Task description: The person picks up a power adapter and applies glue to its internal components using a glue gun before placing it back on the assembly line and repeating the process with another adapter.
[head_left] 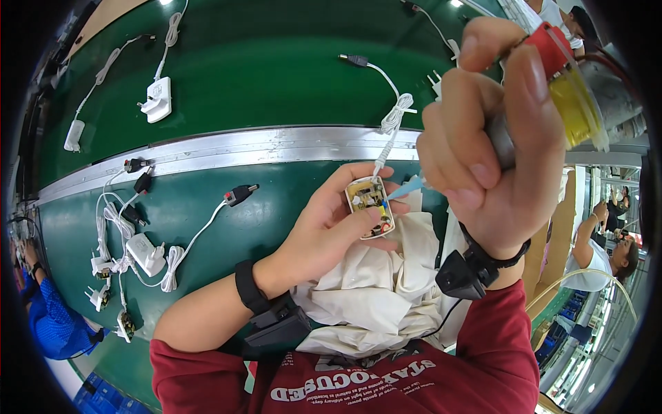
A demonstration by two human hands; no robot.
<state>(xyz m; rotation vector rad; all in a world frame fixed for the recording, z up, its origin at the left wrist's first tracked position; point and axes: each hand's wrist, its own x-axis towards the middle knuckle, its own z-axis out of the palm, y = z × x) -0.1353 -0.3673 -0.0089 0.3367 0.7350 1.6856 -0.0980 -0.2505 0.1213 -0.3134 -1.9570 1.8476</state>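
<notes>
My left hand (318, 233) holds an opened white power adapter (364, 194), with its circuit board facing up and my thumb across the lower part of the board. A white cable (391, 124) runs from the adapter's top to a black plug (354, 61). My right hand (498, 155) is wrapped around a dispensing gun with a yellow and red body (578, 114). Its tapered blue nozzle (405, 188) points down-left to the board's right edge; whether it touches is unclear. Most of the grip is hidden by my fingers.
Several adapters with tangled cables (146, 254) lie left on the green table (227, 224). Beyond the metal rail (241, 143), more adapters (157, 100) lie on a green surface. White cloth (372, 283) is bunched before me. People sit at left (62, 310) and right (596, 265).
</notes>
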